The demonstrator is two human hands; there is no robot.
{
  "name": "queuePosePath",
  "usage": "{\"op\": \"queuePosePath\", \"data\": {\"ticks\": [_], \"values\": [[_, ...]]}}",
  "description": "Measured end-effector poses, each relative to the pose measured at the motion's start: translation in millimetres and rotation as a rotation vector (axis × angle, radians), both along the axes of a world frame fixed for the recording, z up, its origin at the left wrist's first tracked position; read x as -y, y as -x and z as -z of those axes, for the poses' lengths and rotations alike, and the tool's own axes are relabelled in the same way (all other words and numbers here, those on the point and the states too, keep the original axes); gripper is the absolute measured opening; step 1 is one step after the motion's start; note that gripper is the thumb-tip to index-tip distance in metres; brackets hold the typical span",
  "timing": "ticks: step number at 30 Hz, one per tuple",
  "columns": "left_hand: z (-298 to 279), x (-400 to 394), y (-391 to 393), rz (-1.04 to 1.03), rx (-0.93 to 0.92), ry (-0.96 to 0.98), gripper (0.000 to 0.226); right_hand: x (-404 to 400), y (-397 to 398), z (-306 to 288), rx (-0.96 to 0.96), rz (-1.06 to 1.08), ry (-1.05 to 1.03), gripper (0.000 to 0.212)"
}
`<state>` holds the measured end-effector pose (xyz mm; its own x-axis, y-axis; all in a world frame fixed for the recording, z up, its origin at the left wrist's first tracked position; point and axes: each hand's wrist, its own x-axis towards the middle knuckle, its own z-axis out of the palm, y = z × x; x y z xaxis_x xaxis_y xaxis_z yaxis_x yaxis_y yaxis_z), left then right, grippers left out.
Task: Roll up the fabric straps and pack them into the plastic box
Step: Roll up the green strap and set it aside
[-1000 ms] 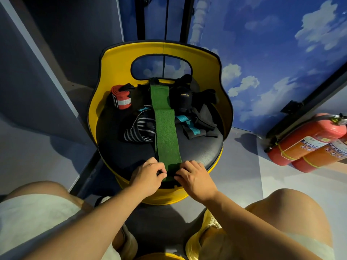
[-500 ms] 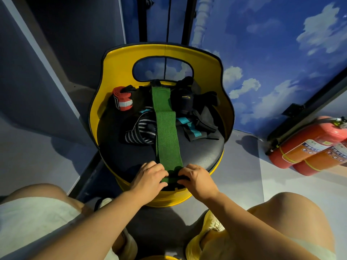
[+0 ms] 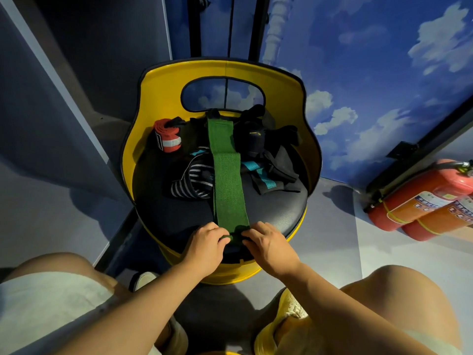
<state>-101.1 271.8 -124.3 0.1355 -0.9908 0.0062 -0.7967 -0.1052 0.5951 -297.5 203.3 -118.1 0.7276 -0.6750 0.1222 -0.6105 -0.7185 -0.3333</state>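
Both hands, left (image 3: 206, 245) and right (image 3: 268, 243), pinch the green strap's (image 3: 228, 190) rolled near end. The strap runs far, away from the grip, across the seat (image 3: 276, 211).

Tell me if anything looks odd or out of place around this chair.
Two things. No plastic box is in view. And two red fire extinguishers lie on their sides on the floor at right, tied together. The green strap lies straight down the seat, both hands pinching its near end.
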Motion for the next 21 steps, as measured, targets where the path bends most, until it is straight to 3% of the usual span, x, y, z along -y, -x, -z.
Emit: {"op": "queuePosePath", "data": {"ticks": [3, 8, 12, 17, 21], "values": [[-4, 0, -2, -0.047, -0.030, 0.024, 0.005, -1, 1, 1, -0.001, -0.031, -0.003, 0.038], [-7, 2, -2, -0.099, -0.037, 0.070, 0.012, 8, -3, 2, 0.004, -0.022, 0.032, 0.031], [-4, 3, -2, -0.094, -0.007, 0.099, 0.010, 8, -7, -7, 0.051, 0.069, -0.074, 0.027], [-1, 2, -7, 0.020, 0.126, 0.035, 0.040, 9, -13, -1, 0.145, 0.221, -0.148, 0.021], [-3, 6, -9, 0.004, 0.116, 0.011, 0.039, 7, -17, 3, 0.152, 0.193, -0.080, 0.029]]}}
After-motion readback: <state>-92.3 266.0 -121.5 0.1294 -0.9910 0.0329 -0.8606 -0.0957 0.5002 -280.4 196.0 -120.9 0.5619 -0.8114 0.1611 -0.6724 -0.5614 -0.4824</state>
